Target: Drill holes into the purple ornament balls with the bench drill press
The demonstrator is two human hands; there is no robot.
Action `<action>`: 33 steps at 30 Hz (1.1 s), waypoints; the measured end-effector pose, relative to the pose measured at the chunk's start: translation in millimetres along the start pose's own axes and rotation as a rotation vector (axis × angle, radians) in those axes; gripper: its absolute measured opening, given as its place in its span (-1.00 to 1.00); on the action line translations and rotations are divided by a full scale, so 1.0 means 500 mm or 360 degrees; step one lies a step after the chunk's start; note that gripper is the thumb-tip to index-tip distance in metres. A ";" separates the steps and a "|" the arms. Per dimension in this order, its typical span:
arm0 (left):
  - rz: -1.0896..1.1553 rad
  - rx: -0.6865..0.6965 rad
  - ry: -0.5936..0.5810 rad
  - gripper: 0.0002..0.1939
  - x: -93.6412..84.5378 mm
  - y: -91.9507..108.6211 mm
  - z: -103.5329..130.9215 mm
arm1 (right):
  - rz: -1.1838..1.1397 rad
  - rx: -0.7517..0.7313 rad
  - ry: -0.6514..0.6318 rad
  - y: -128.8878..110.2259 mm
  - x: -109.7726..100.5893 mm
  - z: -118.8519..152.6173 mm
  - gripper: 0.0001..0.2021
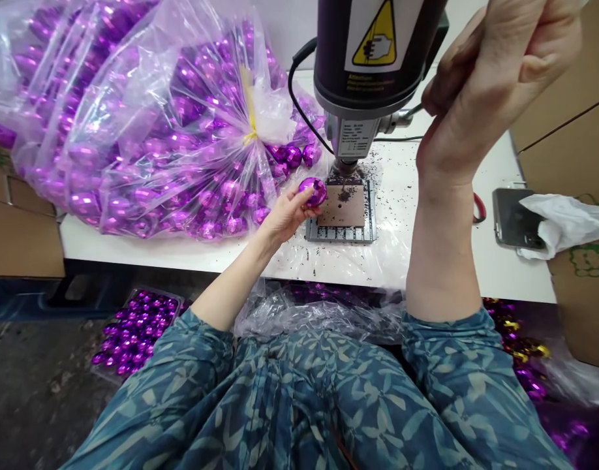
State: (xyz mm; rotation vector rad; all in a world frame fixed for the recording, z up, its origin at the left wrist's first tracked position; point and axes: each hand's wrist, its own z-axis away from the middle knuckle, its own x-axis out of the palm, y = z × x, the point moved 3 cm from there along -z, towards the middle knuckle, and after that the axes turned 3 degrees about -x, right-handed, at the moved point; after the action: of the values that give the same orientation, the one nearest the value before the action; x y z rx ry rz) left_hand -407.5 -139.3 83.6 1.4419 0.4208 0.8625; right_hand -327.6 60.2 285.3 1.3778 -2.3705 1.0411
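My left hand [290, 212] pinches a shiny purple faceted ball [312, 191] between thumb and fingers. The ball is beside the left edge of a small brown board [351, 212], which lies on the slotted metal base [346, 234] of a bench drill press [370, 52]. Dark shavings are scattered over the board and around it. My right hand [500, 72] is raised at the machine's right side, its fingers curled round the end of the drill press lever [415, 111]. The tip below the drill's head is hard to make out.
A large tied clear bag [182, 130] of purple balls fills the table's left side. A phone [517, 215] and a crumpled white tissue [568, 219] lie at the right, near cardboard boxes [568, 117]. Below the table's left edge stands a tray of purple balls [140, 326].
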 end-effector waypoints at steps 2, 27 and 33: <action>-0.0118 0.0083 0.0055 -0.39 -0.002 -0.013 -0.003 | -0.0012 0.0003 -0.0003 0.000 0.000 0.001 -0.46; -0.1285 0.0811 0.0072 -0.41 0.068 -0.058 -0.049 | 0.0123 0.0118 -0.0048 -0.027 0.003 0.011 -0.66; -0.1044 0.0727 -0.0016 -0.38 0.069 -0.081 -0.055 | 0.0084 0.0025 -0.0054 -0.016 -0.003 0.015 -0.63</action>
State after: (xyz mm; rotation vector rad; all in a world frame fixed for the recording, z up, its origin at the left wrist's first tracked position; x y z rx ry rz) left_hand -394.8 -92.1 49.6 1.5697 1.0627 0.2300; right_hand -319.0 54.0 282.7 1.3553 -2.4407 1.0604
